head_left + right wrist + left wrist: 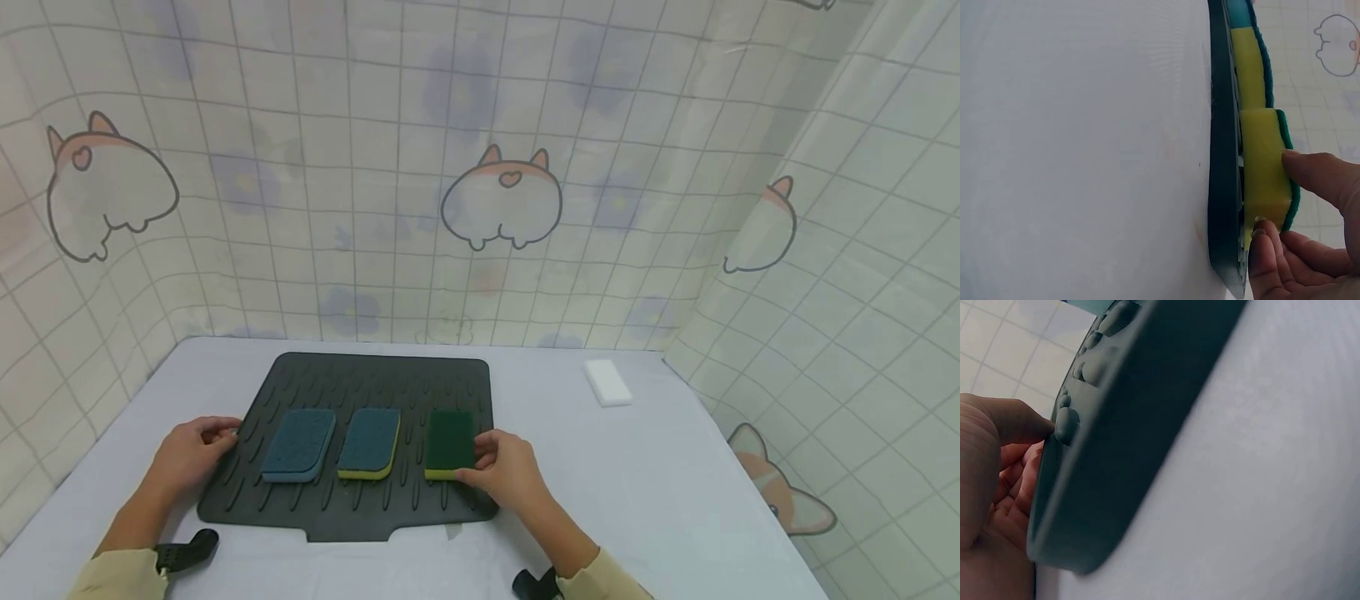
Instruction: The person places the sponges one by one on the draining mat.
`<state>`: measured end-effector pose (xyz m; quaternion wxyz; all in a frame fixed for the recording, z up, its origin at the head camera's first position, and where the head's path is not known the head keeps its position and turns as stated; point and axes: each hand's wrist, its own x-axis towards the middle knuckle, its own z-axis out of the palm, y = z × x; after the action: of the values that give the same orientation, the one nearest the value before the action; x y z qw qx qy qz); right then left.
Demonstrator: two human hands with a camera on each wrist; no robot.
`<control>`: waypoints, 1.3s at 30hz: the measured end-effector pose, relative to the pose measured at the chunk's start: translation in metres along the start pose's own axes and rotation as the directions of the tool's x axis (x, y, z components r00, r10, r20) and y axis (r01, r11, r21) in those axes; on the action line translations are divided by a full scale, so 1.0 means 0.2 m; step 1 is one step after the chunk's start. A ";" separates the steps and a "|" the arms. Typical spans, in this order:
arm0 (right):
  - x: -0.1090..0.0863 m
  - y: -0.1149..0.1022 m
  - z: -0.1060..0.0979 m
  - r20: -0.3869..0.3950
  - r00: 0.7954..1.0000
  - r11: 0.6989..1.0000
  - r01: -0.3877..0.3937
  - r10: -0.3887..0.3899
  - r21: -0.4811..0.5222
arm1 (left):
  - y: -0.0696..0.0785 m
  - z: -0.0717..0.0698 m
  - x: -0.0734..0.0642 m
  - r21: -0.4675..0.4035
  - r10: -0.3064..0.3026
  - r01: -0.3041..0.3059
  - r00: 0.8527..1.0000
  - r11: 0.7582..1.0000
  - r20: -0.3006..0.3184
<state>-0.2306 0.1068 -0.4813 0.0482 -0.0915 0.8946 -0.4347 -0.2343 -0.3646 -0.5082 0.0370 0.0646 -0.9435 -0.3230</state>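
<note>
A dark grey ridged drying mat [352,512] lies on the table, with three sponges in a row on it. The left sponge [298,446] is blue; the middle sponge [369,442] has a blue top over yellow foam. The right sponge [450,442] has a dark green scouring top and a yellow body [1265,156]. My right hand [506,468] pinches that green-topped sponge at its right side, thumb at its near edge. At the mat's left edge, my left hand [187,454] grips the rim, thumb tip on the raised border [1085,469] and fingers curled beside it.
A white rectangular block [608,383] lies on the white tablecloth [637,500], toward the back right. A grid-patterned curtain [352,208] with cartoon animals hangs behind and beside the table. Black wrist devices [187,552] are strapped at both sleeves.
</note>
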 end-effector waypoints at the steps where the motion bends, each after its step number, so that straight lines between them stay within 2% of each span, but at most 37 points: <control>1: 0.00 0.00 0.00 0.001 1.000 1.000 0.002 -0.002 -0.002 | 0.00 0.00 0.00 0.002 0.002 -0.002 1.000 1.000 -0.001; 26: -0.01 0.06 -0.07 0.018 1.000 0.999 0.015 -0.015 0.037 | -0.02 0.01 0.00 0.007 0.002 -0.002 1.000 1.000 0.001; 34: 0.01 0.10 -0.13 -0.036 0.999 0.997 0.037 -0.035 0.073 | -0.01 0.01 0.00 0.004 0.005 -0.005 1.000 1.000 0.002; 39: 0.02 0.12 -0.15 -0.063 0.998 0.994 0.026 -0.020 0.105 | -0.01 0.01 0.00 0.000 0.002 -0.002 1.000 1.000 -0.001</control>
<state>-0.2429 0.1438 -0.4813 0.0205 -0.0857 0.8703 -0.4846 -0.2347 -0.3652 -0.5112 0.0376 0.0636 -0.9436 -0.3228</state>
